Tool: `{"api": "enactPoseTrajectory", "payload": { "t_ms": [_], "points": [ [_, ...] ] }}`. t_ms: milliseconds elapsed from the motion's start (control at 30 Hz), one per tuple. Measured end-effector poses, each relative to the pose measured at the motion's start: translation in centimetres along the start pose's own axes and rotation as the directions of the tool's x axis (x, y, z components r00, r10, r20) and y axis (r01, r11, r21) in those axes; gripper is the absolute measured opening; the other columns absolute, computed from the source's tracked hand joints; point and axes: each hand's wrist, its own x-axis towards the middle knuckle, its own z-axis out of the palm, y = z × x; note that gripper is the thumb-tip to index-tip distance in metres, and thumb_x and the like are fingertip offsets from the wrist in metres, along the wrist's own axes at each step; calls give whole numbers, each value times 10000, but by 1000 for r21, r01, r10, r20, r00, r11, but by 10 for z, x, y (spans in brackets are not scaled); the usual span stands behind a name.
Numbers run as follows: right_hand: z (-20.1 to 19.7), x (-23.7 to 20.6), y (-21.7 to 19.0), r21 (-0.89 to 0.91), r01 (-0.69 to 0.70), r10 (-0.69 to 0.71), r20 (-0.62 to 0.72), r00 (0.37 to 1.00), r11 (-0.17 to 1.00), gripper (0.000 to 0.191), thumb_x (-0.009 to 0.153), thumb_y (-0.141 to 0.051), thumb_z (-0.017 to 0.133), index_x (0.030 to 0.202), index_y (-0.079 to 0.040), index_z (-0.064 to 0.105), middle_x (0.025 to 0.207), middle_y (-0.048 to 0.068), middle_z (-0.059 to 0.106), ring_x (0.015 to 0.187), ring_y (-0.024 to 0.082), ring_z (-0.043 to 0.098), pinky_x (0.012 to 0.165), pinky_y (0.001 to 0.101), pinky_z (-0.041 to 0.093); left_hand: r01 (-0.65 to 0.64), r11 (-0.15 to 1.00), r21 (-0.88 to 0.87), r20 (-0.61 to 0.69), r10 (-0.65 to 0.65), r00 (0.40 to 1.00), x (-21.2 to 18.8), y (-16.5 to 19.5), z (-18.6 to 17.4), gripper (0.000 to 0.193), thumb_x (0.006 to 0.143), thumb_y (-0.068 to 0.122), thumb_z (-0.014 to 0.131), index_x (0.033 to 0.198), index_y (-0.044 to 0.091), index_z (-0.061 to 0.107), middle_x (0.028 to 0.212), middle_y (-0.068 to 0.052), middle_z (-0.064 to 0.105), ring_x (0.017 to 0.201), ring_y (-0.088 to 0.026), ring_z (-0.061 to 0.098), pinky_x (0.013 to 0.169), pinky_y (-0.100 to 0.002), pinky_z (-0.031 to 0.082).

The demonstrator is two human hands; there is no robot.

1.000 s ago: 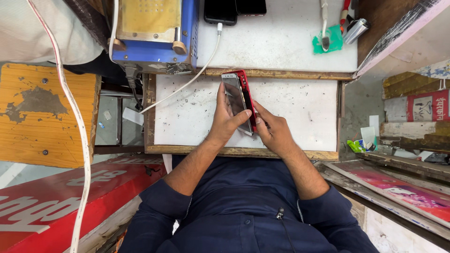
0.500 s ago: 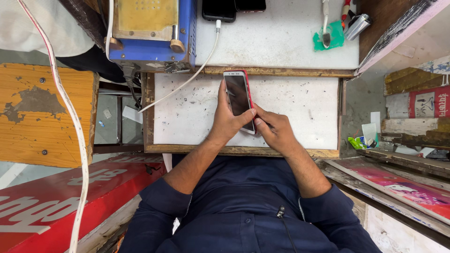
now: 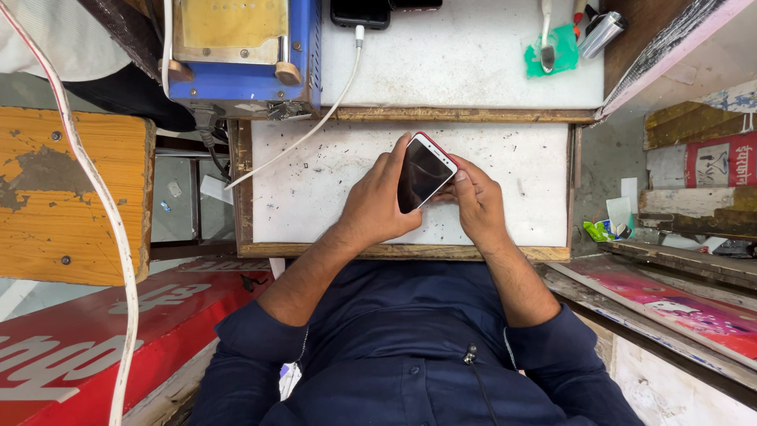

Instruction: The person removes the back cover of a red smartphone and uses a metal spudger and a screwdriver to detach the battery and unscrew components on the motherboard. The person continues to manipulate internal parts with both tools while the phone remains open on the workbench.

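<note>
A smartphone (image 3: 423, 173) with a dark screen and a red and white edge is tilted up over the white work board (image 3: 315, 189). My left hand (image 3: 378, 201) wraps around its left side and holds it. My right hand (image 3: 475, 201) grips the lower right edge, thumb against the side of the phone. Both forearms come up from my dark blue sleeves.
A blue machine with a brass-coloured plate (image 3: 236, 47) stands at the back left, with a white cable (image 3: 315, 118) running to a black phone (image 3: 360, 12). Tools lie on a green pad (image 3: 556, 51) at the back right. An orange wooden stool (image 3: 67, 193) is at the left.
The phone has been turned from upright to tilted to the right, and both hands have shifted slightly right with it.
</note>
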Motion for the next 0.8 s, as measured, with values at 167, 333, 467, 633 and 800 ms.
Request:
{"api": "enactPoseTrajectory", "payload": {
  "t_ms": [167, 333, 467, 633, 800],
  "points": [
    [-6, -1, 0, -1, -23, 23, -8, 1000, 1000, 444, 1146, -247, 366, 1420, 67, 519, 1120, 165, 704, 961, 234, 745, 852, 363, 642, -46, 999, 13, 44, 45, 998, 1, -7, 3, 1172, 682, 217, 823, 1615, 85, 126, 1215, -199, 573, 1059, -363, 673, 881, -454, 577],
    [-7, -2, 3, -9, -24, 24, -10, 1000, 1000, 420, 1138, -212, 364, 1400, 70, 532, 1128, 168, 706, 964, 234, 749, 864, 370, 650, -96, 995, 14, 44, 96, 994, 2, -8, 3, 1180, 654, 199, 823, 1608, 94, 136, 1199, -188, 582, 1036, -351, 684, 861, -445, 585],
    [-30, 1, -10, -76, -94, 102, 108, 989, 993, 392, 1114, -181, 411, 1373, 61, 581, 1135, 165, 724, 949, 224, 750, 862, 363, 652, -114, 992, 50, 97, 109, 989, 4, -4, 1, 1180, 629, 181, 829, 1598, 104, 160, 1191, -191, 577, 1010, -339, 682, 833, -427, 589],
    [-68, 14, -41, -553, 19, 161, 276, 947, 833, 347, 1064, -153, 518, 1320, 14, 682, 978, 113, 778, 850, 153, 679, 778, 300, 573, -247, 948, 203, 148, 219, 964, 3, 10, 9, 1141, 573, 181, 830, 1574, 120, 286, 1104, -140, 602, 965, -317, 671, 767, -420, 591],
    [-66, 29, -49, -533, -39, 233, 302, 924, 845, 301, 1073, -167, 517, 1252, 0, 691, 864, 47, 733, 762, 104, 648, 714, 269, 561, -225, 943, 247, 203, 176, 963, 6, 13, 14, 1125, 562, 168, 824, 1566, 87, 323, 1070, -139, 595, 928, -289, 667, 719, -399, 594]
  ]
}}
